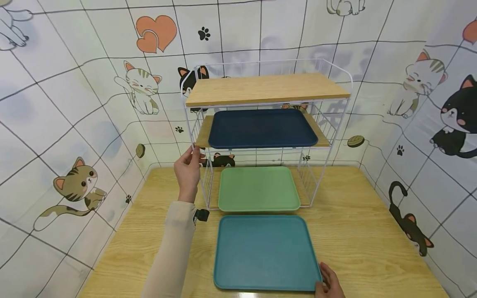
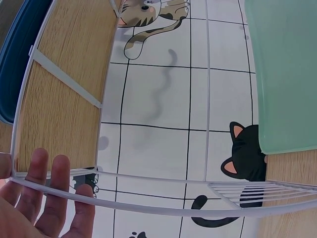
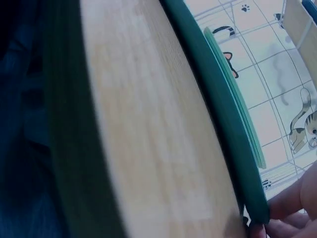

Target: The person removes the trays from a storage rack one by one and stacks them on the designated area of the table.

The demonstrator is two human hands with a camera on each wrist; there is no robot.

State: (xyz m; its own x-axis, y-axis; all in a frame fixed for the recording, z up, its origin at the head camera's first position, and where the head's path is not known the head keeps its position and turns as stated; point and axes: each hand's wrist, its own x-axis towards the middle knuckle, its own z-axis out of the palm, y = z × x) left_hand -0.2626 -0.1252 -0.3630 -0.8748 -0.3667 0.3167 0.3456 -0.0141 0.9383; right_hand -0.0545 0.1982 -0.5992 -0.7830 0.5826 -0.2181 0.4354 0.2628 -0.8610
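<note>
My left hand grips the left front post of a white wire rack at the height of its middle shelf; in the left wrist view the fingers reach behind the wire. A dark navy tray lies on that middle wooden shelf, overhanging its front edge. Below, a light green tray rests on the bottom shelf. A teal tray lies on the table in front of the rack. My right hand pinches its near right corner, and the right wrist view shows the teal tray's edge between thumb and fingers.
The rack's top wooden shelf carries a wire rail. Beneath everything is a wood-grain table. Walls with cat drawings stand behind and at both sides, close to the rack's back.
</note>
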